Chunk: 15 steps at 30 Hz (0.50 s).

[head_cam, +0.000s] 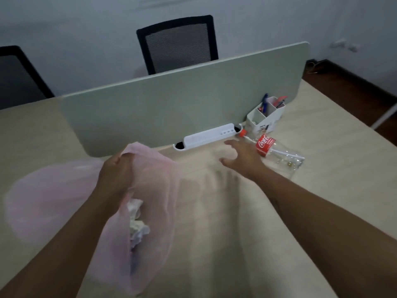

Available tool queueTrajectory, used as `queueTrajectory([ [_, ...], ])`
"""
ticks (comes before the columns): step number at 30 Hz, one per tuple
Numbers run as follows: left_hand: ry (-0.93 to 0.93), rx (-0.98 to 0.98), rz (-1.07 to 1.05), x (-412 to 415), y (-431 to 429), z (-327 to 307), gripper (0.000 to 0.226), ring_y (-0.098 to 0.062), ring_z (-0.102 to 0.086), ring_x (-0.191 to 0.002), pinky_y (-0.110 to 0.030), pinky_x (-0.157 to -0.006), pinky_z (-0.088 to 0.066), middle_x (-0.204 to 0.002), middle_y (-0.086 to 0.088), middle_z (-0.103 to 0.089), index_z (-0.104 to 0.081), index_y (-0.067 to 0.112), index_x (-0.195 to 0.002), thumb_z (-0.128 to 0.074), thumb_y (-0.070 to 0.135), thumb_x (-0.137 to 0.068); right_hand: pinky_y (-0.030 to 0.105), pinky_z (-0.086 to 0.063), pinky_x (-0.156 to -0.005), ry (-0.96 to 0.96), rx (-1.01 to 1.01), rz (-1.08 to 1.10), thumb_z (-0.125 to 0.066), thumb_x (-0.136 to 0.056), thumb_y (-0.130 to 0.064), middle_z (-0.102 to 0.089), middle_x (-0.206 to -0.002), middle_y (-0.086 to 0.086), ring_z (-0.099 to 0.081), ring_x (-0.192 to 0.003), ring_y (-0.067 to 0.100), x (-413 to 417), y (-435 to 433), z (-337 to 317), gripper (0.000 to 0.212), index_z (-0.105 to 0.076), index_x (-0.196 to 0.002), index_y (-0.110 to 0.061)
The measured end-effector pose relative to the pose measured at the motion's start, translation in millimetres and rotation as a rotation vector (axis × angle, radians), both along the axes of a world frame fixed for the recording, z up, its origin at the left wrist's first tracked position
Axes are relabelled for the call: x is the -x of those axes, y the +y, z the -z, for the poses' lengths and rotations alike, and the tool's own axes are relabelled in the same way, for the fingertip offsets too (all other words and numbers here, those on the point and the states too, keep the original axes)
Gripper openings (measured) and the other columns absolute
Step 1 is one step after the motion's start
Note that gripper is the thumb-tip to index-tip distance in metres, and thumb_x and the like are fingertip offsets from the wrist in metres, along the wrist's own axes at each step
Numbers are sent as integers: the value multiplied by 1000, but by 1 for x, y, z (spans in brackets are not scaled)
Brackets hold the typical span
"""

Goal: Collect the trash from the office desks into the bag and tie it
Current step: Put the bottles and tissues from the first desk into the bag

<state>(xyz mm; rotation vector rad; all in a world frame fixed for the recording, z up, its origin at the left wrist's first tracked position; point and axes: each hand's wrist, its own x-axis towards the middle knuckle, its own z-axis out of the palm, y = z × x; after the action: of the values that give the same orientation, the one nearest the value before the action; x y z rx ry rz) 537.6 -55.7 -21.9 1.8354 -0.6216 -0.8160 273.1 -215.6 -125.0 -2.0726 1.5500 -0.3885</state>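
My left hand point(117, 172) grips the rim of a thin pink plastic bag point(154, 190) above the desk. Crumpled white paper point(137, 222) shows through the bag's side. An empty clear cola bottle point(277, 150) with a red label and red cap lies on its side on the desk. My right hand point(240, 157) hovers just left of the bottle, fingers spread and holding nothing; I cannot tell whether it touches the bottle.
A pale green divider panel point(171, 108) stands across the wooden desk point(333, 168). A white power strip point(208, 136) lies at its foot, beside a white pen holder point(266, 117) with pens. Two black mesh chairs point(178, 44) stand behind the divider.
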Motion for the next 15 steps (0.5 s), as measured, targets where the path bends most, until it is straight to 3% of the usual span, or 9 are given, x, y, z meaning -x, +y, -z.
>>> queueTrajectory([
  [2, -21, -8, 29, 7, -6, 2, 27, -16, -61, -68, -22, -46, -44, -86, -2, -69, -69, 18, -103, -49, 35, -101, 48, -29, -111, 217, 14, 61, -71, -73, -53, -40, -148, 1, -35, -135, 35, 37, -23, 12, 79, -38, -143, -38],
  [5, -111, -2, 79, 12, -12, 7, 26, -14, -59, -69, -24, -48, -43, -89, -4, -66, -65, 16, -106, -42, 31, -104, 54, -23, -113, 418, 25, 172, -75, -70, -49, -33, -151, 4, -29, -136, 41, 82, -40, 26, 90, -28, -146, -40],
  [8, -147, 5, 78, 16, -19, 12, 27, -11, -56, -73, -27, -55, -40, -87, 2, -62, -62, 19, -108, -41, 35, -104, 50, -27, -107, 523, 45, 226, -76, -71, -43, -39, -144, 8, -42, -126, 41, 107, -45, 37, 96, -20, -150, -39],
  [11, -142, -19, 61, 14, -22, 17, 29, -10, -55, -74, -28, -58, -41, -86, 5, -60, -63, 18, -105, -43, 39, -103, 44, -38, -92, 525, 86, 236, -70, -77, -36, -49, -125, 11, -55, -107, 36, 110, -39, 44, 88, -20, -149, -36],
  [15, -166, -53, 50, 11, -24, 16, 28, -11, -57, -76, -27, -63, -44, -87, 7, -63, -65, 26, -87, -44, 37, -103, 45, -46, -89, 388, -12, 166, -72, -74, -45, -48, -125, 8, -57, -109, 32, 82, -16, 35, 93, -15, -147, -36],
])
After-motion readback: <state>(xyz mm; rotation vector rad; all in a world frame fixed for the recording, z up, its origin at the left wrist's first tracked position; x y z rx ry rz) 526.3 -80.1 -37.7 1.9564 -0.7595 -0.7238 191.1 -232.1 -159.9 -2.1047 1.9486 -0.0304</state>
